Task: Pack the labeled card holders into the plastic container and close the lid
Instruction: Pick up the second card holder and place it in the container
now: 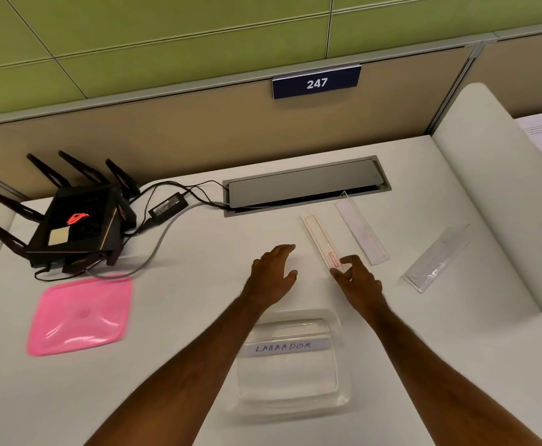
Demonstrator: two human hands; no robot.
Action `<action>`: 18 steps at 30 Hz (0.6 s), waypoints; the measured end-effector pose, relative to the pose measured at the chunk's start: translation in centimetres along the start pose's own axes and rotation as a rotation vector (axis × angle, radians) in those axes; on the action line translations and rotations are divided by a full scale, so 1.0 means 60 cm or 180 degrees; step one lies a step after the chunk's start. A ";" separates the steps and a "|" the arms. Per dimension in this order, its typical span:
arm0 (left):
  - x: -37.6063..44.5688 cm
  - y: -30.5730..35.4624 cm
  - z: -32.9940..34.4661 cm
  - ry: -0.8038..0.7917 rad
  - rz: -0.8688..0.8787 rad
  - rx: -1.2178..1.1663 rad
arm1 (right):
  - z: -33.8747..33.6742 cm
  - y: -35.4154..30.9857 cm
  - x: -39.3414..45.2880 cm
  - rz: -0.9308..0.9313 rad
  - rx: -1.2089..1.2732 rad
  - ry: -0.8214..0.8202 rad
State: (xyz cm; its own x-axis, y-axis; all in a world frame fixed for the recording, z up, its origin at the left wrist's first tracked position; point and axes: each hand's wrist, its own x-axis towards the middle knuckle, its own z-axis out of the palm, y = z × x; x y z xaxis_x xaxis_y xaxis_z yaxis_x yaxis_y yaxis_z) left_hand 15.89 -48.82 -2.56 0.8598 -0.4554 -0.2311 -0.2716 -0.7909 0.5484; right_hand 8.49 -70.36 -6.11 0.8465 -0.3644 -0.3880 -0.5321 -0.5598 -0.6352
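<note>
The right hand (358, 281) pinches the near end of the red-printed card holder (322, 244) on the tabletop (198, 317), while the left hand (272, 268) hovers with fingers spread, its grip empty.

Both forearms bare, left hand (272, 272) and right hand (358, 281) ungloved.

A white desk (198, 317) meets a beige partition (166, 130) bearing a blue "247" sign (316, 82). Green wall panels (166, 33) rise behind. A grey cable hatch (305, 185) sits near the desk's far edge.
</note>
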 end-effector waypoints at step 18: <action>0.021 -0.005 0.018 0.0040 0.0059 -0.0114 | -0.022 -0.037 -0.019 -0.0455 0.1050 -0.0078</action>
State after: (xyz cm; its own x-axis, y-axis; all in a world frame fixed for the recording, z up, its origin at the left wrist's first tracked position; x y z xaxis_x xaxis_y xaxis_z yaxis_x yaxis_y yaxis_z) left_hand 16.57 -49.62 -3.89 0.8602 -0.4644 -0.2105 -0.2721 -0.7672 0.5808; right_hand 8.69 -69.65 -3.36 0.9144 -0.2796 -0.2928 -0.3783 -0.3321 -0.8641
